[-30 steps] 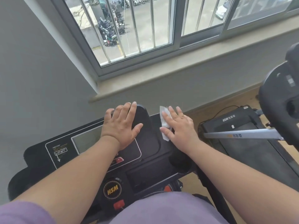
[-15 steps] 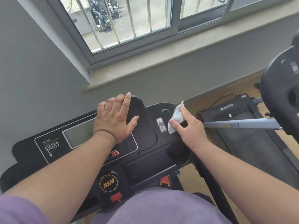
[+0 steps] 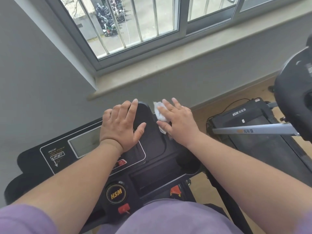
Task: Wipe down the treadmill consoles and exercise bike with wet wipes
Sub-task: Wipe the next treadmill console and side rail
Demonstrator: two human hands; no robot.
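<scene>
I have the right hand (image 3: 179, 122) laid flat on the wipe (image 3: 159, 114), fingers straight and pressing rather than curled round it, so the wipe sits pinned against the far right part of the treadmill console (image 3: 152, 142), just right of the raised black hump at the console's top edge. The left hand (image 3: 120, 125) lies open and flat on the console, over the right end of the display, steadying it. To do this pass well, I judge I should keep even palm pressure, sweep in overlapping strokes from the far edge toward the cup well nearer me, and refold the wipe if it bunches. The sticker beside my thumb could lift, so go lightly there.
</scene>
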